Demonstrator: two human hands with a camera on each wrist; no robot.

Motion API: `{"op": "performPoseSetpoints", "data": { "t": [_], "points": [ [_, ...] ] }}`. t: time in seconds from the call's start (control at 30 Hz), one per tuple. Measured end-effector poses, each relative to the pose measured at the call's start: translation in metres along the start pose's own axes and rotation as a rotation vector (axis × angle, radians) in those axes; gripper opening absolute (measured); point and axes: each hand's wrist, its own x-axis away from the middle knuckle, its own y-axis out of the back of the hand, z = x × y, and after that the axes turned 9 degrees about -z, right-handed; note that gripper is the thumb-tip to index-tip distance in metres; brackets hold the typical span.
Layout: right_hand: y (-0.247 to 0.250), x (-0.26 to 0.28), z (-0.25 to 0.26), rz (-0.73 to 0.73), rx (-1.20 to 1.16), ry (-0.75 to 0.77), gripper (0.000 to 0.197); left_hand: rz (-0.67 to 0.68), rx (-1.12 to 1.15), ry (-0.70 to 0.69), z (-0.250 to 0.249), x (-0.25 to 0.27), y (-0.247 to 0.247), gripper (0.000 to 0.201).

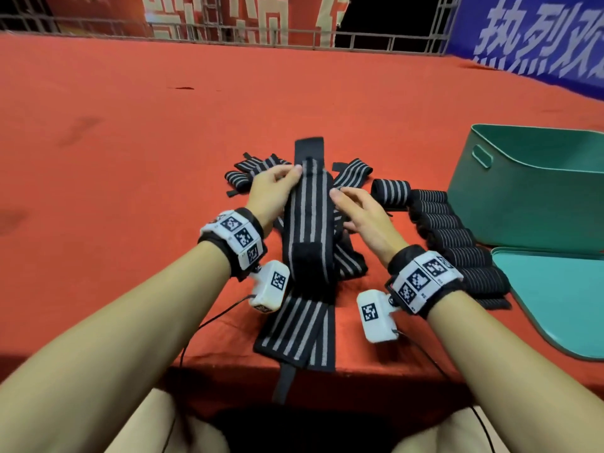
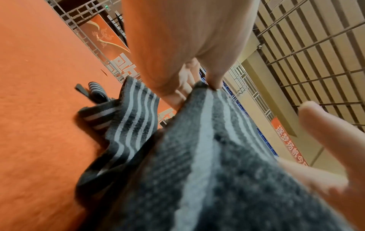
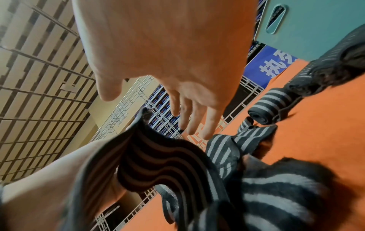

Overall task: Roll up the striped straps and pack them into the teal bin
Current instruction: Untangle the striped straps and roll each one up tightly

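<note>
Black-and-grey striped strap [image 1: 309, 220] hangs at frame centre, lifted between both hands. Left hand [image 1: 269, 194] pinches its upper left edge; right hand [image 1: 366, 214] sits at its right edge, fingers loose, no grip. Teal bin [image 1: 529, 197] right, rolled straps [image 1: 444, 233] beside it.

Left hand [image 1: 273, 191]: forearm stretched forward, banded wrist raised, thumb and fingers pinching the far end of a strap [image 1: 309, 223] on its left edge. Right hand [image 1: 366, 214]: forearm stretched forward likewise, fingers straight and spread, tips beside the strap's right edge just short of that pinch; contact cannot be told.
</note>
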Motion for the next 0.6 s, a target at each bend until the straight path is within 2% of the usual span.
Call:
{"op": "performPoseSetpoints", "data": {
  "t": [0.07,0.17,0.23,0.33,0.5,0.6],
  "points": [
    [-0.009,-0.008,0.000,0.019,-0.038,0.018,0.061,0.057,0.005,0.020,0.005,0.008,0.000,0.012],
    [-0.018,-0.016,-0.005,-0.053,-0.156,0.057,0.027,0.135,-0.024,0.073,0.014,0.017,-0.001,0.009],
    [-0.022,-0.020,-0.015,-0.102,-0.134,0.107,0.013,0.171,-0.068,0.128,0.021,0.023,0.002,0.008],
    [-0.025,-0.022,-0.032,-0.093,-0.156,0.074,0.011,0.211,-0.077,0.189,0.032,0.026,0.006,0.009],
    [-0.029,-0.022,-0.049,-0.027,-0.223,-0.001,0.022,0.309,-0.059,0.261,0.045,0.024,0.010,0.025],
    [-0.030,-0.021,-0.061,0.015,-0.241,-0.089,0.022,0.329,-0.056,0.299,0.058,0.024,0.010,0.025]
  ]
}}
